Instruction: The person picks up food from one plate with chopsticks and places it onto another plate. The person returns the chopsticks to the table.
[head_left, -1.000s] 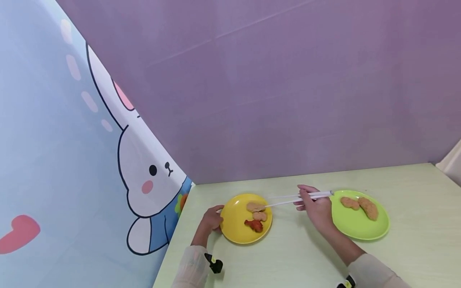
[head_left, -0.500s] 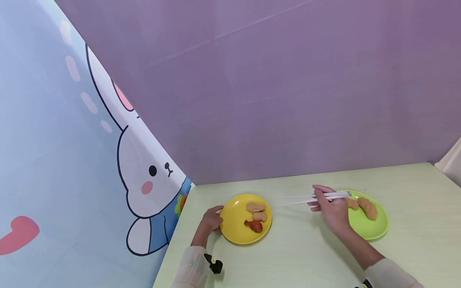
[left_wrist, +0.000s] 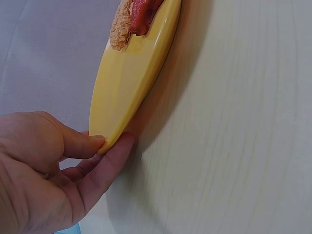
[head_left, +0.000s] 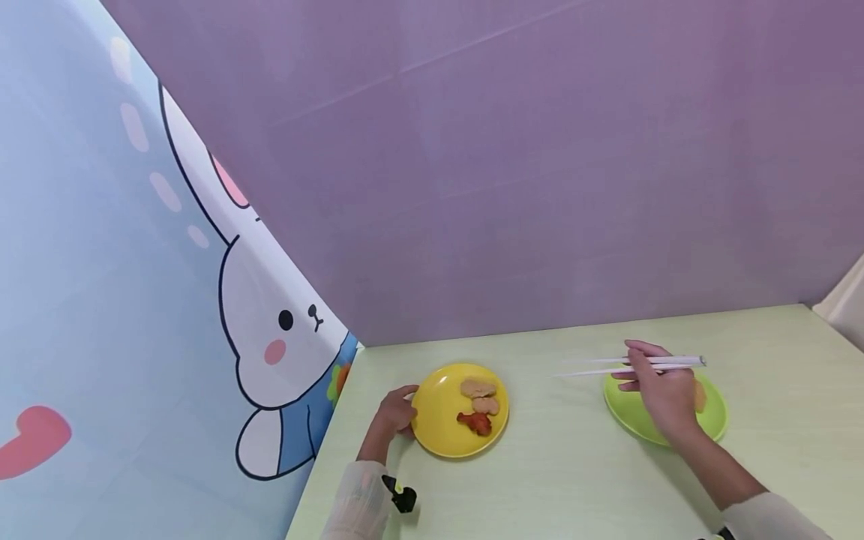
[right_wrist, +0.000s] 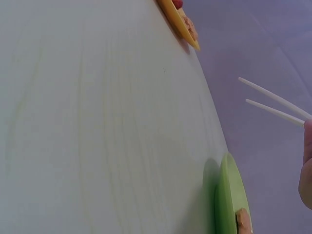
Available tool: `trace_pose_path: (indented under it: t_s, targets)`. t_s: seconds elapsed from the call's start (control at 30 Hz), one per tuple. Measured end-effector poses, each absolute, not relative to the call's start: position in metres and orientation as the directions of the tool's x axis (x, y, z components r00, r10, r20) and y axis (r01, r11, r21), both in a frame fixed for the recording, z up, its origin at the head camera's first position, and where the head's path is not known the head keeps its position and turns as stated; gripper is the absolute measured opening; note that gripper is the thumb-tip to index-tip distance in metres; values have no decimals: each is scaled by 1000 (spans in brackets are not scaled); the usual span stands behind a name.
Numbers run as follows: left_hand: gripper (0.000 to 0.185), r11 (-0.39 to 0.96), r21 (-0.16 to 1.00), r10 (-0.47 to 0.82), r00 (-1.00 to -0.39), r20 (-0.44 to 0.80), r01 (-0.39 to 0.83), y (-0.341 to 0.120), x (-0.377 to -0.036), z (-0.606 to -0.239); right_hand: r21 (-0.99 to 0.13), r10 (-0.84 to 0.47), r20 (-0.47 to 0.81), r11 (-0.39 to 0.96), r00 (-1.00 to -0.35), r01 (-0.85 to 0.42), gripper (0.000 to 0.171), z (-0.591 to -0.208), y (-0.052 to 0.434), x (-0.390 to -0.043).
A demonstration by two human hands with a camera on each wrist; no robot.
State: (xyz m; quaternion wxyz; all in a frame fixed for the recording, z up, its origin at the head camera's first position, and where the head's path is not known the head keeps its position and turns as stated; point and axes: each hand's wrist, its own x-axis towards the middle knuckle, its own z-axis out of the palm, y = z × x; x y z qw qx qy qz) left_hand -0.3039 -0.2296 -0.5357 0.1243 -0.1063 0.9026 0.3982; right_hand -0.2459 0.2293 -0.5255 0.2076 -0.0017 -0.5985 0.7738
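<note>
My left hand (head_left: 396, 411) pinches the near-left rim of a yellow plate (head_left: 435, 420), thumb on top and fingers underneath in the left wrist view. On that plate lie a red chicken drumstick (head_left: 476, 424) and two tan breaded pieces (head_left: 478, 388). My right hand (head_left: 664, 397) holds a pair of white chopsticks (head_left: 682, 361) above a green plate (head_left: 631, 412). Their tips point left, slightly apart, with nothing between them in the right wrist view. A tan breaded piece (head_left: 700, 397) shows on the green plate; the hand hides much of that plate.
Both plates stand on a pale wood-grain table (head_left: 540, 465). Behind it rises a purple backdrop (head_left: 513, 187), and a blue panel with a cartoon rabbit (head_left: 270, 330) borders the left side. White cloth (head_left: 847, 304) hangs at the far right.
My right hand has carried the chopsticks rightward, away from the tan piece on the yellow plate to above the green plate. My left hand and the yellow plate have stayed put.
</note>
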Motion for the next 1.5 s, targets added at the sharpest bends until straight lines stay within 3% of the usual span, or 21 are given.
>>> trace_pose_path:
  t_s: [0.57, 1.03, 1.5]
  targets:
    - [63, 644, 701, -97, -942, -321, -306, -228, -303, -533, -902, 376, 243, -251, -894, -351, 18, -524, 263, -234]
    - [63, 642, 705, -87, -942, -323, -301, -229, -304, -534, -945, 406, 145, -212, -902, -247, 18, -521, 291, -226]
    - [63, 645, 698, -100, -940, -325, -310, -228, -305, -535, -958, 446, 168, -136, -879, -252, 23, -517, 317, -222]
